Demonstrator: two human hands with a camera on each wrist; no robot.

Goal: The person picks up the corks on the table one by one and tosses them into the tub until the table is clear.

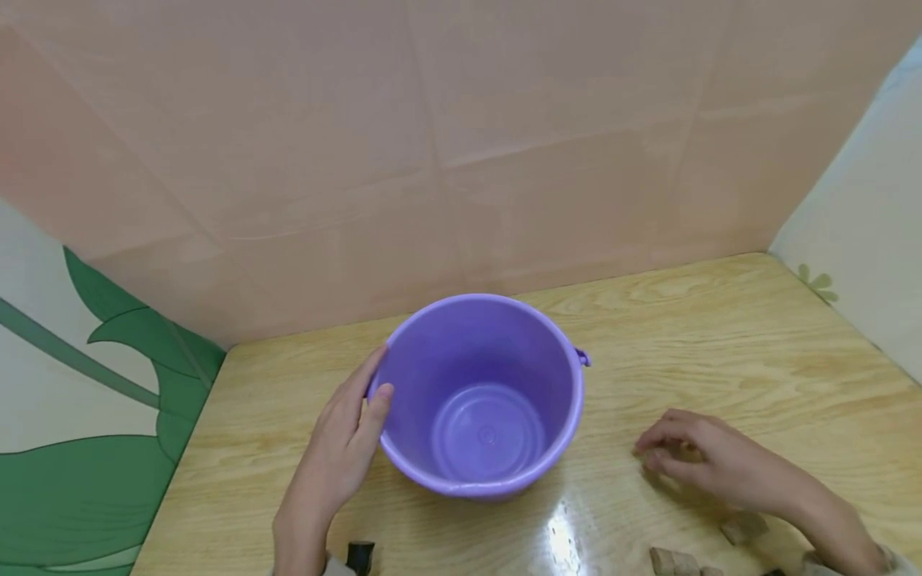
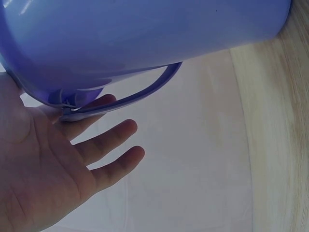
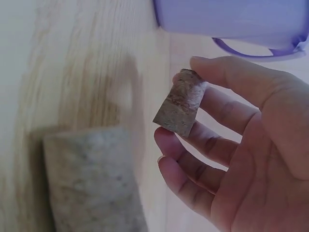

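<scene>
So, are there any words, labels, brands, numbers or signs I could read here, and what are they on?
None can be read.
Purple round plastic bucket: a small round mark in the middle of its floor, too faint to make out.
Rough brown wood-like block in the right hand: no lettering on the side that shows.

A glossy, wood-grained tabletop [image 1: 720, 344] is bounded at the back by a pinkish-beige sheet [image 1: 547, 104], which is crossed by folds and creases. On the left, a white panel [image 1: 50, 408] is printed with large green leaves [image 1: 79, 504]; on the right, a pale panel [image 1: 871, 224] is marked low down with a small green flower [image 1: 821, 282]. Bright glare [image 1: 563, 540] is reflected by the tabletop's near part.
</scene>
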